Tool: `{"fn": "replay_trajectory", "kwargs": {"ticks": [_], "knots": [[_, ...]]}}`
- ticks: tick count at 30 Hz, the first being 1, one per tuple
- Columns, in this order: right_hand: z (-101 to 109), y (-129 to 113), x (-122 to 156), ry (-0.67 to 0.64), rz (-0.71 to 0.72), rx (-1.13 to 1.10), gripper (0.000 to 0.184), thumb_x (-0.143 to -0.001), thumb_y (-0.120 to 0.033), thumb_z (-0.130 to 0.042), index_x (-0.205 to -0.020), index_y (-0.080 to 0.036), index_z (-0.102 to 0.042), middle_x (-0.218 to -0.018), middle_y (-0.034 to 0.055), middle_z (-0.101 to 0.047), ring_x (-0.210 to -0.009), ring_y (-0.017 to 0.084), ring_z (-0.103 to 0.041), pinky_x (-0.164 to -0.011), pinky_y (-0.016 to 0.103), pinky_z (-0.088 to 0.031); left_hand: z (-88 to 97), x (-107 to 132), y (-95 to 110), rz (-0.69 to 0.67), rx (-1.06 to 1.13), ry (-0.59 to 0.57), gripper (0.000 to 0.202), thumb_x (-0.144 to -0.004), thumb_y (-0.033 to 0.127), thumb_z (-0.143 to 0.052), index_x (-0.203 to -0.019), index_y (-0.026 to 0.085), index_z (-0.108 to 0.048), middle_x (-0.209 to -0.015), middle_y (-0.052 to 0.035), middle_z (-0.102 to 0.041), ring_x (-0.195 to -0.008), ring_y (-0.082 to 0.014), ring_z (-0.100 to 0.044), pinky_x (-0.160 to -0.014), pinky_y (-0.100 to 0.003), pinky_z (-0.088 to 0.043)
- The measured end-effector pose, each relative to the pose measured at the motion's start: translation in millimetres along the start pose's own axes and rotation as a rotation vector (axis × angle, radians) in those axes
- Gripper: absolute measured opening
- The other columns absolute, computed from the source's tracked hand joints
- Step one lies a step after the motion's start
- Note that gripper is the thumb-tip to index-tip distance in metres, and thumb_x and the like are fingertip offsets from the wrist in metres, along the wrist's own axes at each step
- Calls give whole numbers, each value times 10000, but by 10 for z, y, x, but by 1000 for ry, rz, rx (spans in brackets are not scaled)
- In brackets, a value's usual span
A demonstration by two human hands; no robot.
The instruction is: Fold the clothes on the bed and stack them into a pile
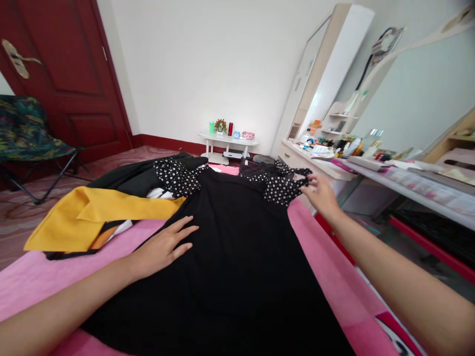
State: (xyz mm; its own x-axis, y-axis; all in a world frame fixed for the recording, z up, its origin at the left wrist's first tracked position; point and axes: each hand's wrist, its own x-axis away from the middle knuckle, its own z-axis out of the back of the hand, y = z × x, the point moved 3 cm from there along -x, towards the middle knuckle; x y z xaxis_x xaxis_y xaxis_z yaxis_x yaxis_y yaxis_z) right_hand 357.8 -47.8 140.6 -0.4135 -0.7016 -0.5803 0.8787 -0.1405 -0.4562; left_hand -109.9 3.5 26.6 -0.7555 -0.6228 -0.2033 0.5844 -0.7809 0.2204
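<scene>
A black garment [237, 252] lies spread out in front of me, its dull, smooth cloth widening from narrow shoulders at the far end into a broad skirt shape at the near edge. Faint soft creases run down its middle. Two ruffled sleeves in black fabric with white dots sit at its far corners: the left sleeve [178, 177] is bunched into a puff, the right sleeve [284, 190] fans out in crumpled folds.

The left hand [166, 244] rests flat on the garment's left side, fingers loosely spread, gripping nothing. The right hand [318, 190] reaches to the outer edge of the right sleeve with bent fingers; its fingertips meet the fabric, though I cannot tell whether they pinch it.

Underneath is a plush-looking pink cover [315, 247], showing to either side. To the left, a mustard-yellow garment [92, 212] lies in thick, angular folds, just beside black clothing [128, 170] heaped farther back.

Beyond, a low white stand [227, 139] carries a few small ornaments. At the right, bottles crowd a pale worktop [318, 163]. On the far left, a leaf-patterned folding chair [29, 131] stands before a panelled, dark red door [67, 74].
</scene>
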Motion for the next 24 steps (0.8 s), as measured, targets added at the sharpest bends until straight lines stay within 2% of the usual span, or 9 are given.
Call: {"fn": "replay_trajectory", "kwargs": {"ticks": [2,4,6,8,10,14,16,18,24], "knots": [[-175,100,449,-220,24,51,363,-760,-267,-567,-1094,-124,-572,-1122,126,-615,-961,216,-615,-876,329,-460,84,192,-120,45,-9,39,455,-908,396,-442,-1351,297,-477,-1514,-30,-291,-1309,-244,-406,-1093,-385,-323],[-268,209,897,-367,-25,85,395,-766,-296,-565,-1113,-107,-563,-1120,141,-619,-937,225,-626,-857,336,-472,183,368,-258,101,-30,94,446,-870,406,-499,-1301,296,-535,-1460,-38,-390,-1273,-260,-447,-1074,-389,-349],[-272,254,1270,-494,-75,100,460,-783,-380,-553,-1152,-105,-534,-1089,147,-634,-919,244,-636,-821,351,-492,271,500,-373,151,-42,121,460,-834,430,-541,-1270,284,-563,-1392,-46,-479,-1247,-267,-473,-1051,-389,-376],[-199,206,1561,-591,-107,109,542,-800,-488,-519,-1202,-124,-500,-1041,139,-655,-904,267,-647,-795,379,-507,323,577,-435,190,-39,104,486,-817,439,-556,-1275,275,-554,-1356,-44,-520,-1224,-262,-497,-1035,-390,-388],[-78,84,1813,-650,-121,110,609,-791,-565,-505,-1250,-165,-476,-1090,136,-654,-976,291,-639,-843,413,-503,340,610,-441,223,-13,81,500,-814,419,-557,-1290,268,-536,-1334,-38,-545,-1201,-248,-521,-1031,-386,-390],[148,-168,2278,-694,-103,57,668,-704,-541,-611,-1302,-281,-467,-1324,81,-548,-1202,298,-524,-1008,449,-431,312,613,-345,255,147,46,481,-821,369,-535,-1289,262,-537,-1286,-18,-589,-1161,-211,-560,-1020,-335,-403],[230,-210,2406,-669,-98,11,620,-687,-499,-615,-1268,-312,-508,-1334,49,-543,-1234,291,-497,-1045,460,-402,320,612,-291,267,237,32,451,-817,368,-526,-1255,271,-571,-1257,-3,-610,-1152,-209,-567,-1017,-326,-408],[326,-186,2395,-625,-116,-38,531,-678,-481,-594,-1185,-323,-576,-1286,39,-583,-1224,294,-506,-1057,471,-386,384,624,-247,294,283,18,428,-798,360,-530,-1209,275,-609,-1227,2,-629,-1138,-223,-575,-1010,-341,-414],[870,89,1971,-553,-173,-116,500,-607,-523,-658,-1084,-374,-660,-1199,63,-640,-1119,345,-576,-964,489,-463,831,861,-64,353,207,-46,428,-744,388,-562,-1162,344,-641,-1135,28,-672,-1020,-266,-628,-907,-368,-487]]}}
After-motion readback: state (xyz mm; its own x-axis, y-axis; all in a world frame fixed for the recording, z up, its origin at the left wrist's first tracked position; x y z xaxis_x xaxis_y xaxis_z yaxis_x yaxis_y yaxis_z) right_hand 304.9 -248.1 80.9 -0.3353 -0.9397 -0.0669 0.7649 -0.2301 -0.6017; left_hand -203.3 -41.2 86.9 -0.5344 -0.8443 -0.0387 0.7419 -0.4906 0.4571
